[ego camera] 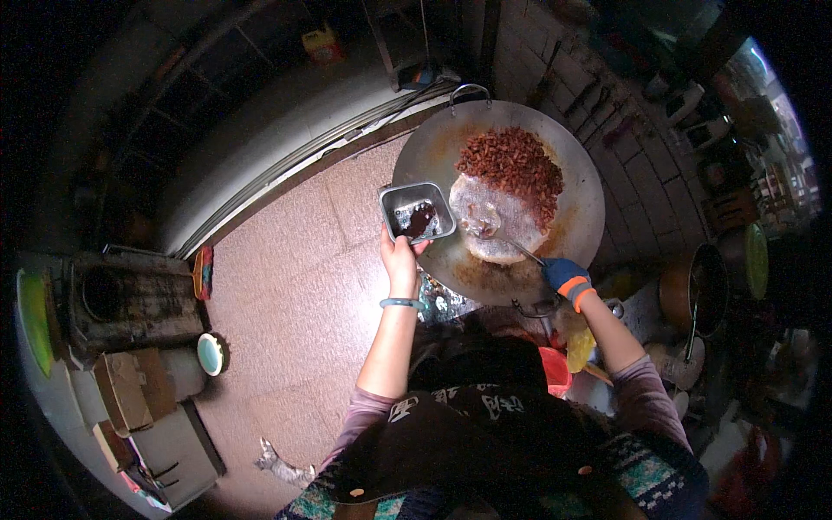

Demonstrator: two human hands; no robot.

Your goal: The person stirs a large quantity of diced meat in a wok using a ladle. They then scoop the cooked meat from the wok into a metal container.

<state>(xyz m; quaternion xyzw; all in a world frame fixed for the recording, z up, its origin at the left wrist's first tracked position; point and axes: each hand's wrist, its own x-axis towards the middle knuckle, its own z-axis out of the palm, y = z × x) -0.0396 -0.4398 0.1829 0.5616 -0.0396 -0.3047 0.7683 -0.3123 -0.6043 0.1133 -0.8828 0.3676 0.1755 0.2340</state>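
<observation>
My left hand [402,255] grips a square metal container [417,212] by its near side, just over the left rim of a large wok [422,153]. A little dark reddish-brown liquid lies in the container. In a blue and orange work glove, my right hand [567,278] holds the handle of a metal ladle [517,246]. The ladle's bowl sits in bubbling, pale frothy oil [504,224] in the middle of the wok. Reddish-brown chopped pieces [510,162], perhaps meat, are heaped at the oil's far side.
A cat [285,465] is on the tiled floor [279,338] at lower left. An old stove-like unit [140,299] and cardboard box [133,390] stand farther left. Near my right arm are a red bucket [554,370] and a large pot [692,289]. Utensils [588,101] hang on the wall.
</observation>
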